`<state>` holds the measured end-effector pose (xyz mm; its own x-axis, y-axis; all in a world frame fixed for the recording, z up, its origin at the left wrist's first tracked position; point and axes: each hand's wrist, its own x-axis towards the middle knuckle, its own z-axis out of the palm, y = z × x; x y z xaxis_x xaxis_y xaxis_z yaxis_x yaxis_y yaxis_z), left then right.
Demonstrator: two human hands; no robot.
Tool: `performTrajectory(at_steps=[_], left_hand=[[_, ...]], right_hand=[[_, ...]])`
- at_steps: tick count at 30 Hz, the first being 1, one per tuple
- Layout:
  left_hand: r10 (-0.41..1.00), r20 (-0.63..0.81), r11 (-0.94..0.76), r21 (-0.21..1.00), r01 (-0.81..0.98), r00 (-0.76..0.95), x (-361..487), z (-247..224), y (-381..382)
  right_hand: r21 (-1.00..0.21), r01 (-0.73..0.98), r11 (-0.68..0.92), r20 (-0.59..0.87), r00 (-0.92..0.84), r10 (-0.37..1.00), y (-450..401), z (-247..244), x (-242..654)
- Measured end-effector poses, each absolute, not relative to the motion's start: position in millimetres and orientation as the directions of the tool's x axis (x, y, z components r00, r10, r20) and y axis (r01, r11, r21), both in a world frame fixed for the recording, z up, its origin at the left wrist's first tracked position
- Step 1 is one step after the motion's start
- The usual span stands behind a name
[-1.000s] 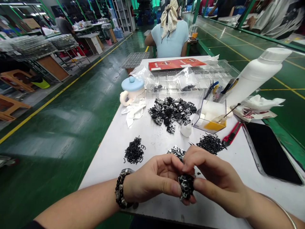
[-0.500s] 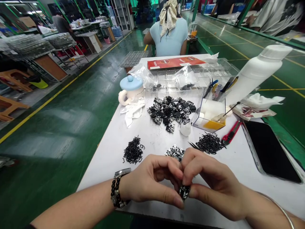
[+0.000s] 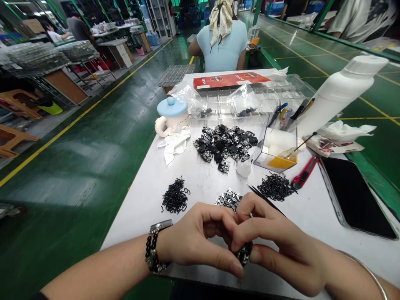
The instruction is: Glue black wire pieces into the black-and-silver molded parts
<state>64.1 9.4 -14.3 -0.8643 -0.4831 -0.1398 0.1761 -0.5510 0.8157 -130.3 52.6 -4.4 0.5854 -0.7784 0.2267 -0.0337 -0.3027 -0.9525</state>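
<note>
Near the table's front edge, my left hand (image 3: 200,241) and my right hand (image 3: 281,246) meet around a small black-and-silver part (image 3: 244,253). Both hands pinch it between thumb and fingers, and much of it is covered. Just beyond my fingers lies a heap of tiny silver metal pieces (image 3: 229,199), partly hidden. Black tweezers (image 3: 261,194) lie behind my right hand. Small curved black pieces form a left pile (image 3: 175,196) and a right pile (image 3: 276,186). Farther back sits a large heap of black-and-silver assemblies (image 3: 222,143).
A lidded mug (image 3: 172,113) and a crumpled tissue (image 3: 174,146) stand at the left edge. To the right are a small white bottle (image 3: 244,168), a clear tool box (image 3: 276,152), a red utility knife (image 3: 304,174), a phone (image 3: 358,196) and a tilted white bottle (image 3: 340,93). A person (image 3: 221,46) sits ahead.
The small part has turned slightly between my fingers. My right index finger has shifted left and down over it, and more of the tweezers shows.
</note>
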Motion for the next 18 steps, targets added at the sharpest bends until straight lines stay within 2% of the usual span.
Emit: performTrajectory(at_steps=[4,8,11,13,15,18], left_hand=[[-0.471,-0.182,-0.631,0.753,0.186,-0.863,64.6,-15.3,12.0],[-0.401,-0.157,-0.773,0.586,0.241,-0.903,61.4,-19.1,17.0],[-0.381,-0.114,-0.823,0.495,0.280,-0.917,57.7,-20.4,18.5],[-0.372,-0.112,-0.841,0.459,0.284,-0.921,56.7,-19.7,17.3],[-0.375,-0.125,-0.847,0.448,0.285,-0.918,57.5,-18.4,14.7],[-0.407,-0.150,-0.834,0.464,0.300,-0.901,60.2,-16.2,10.0]], right_hand=[[-0.959,-0.015,-0.284,0.228,0.554,-0.800,52.7,-8.1,-129.1],[-0.956,0.014,-0.294,0.254,0.542,-0.801,49.7,-9.8,-128.4],[-0.941,-0.040,-0.337,0.253,0.577,-0.776,46.6,0.8,-137.2],[-0.885,-0.180,-0.430,0.269,0.557,-0.786,47.1,12.0,-152.0],[-0.748,-0.432,-0.504,0.281,0.482,-0.830,51.1,19.5,-173.7],[-0.468,-0.800,-0.375,0.227,0.301,-0.926,61.3,11.7,-209.8]])
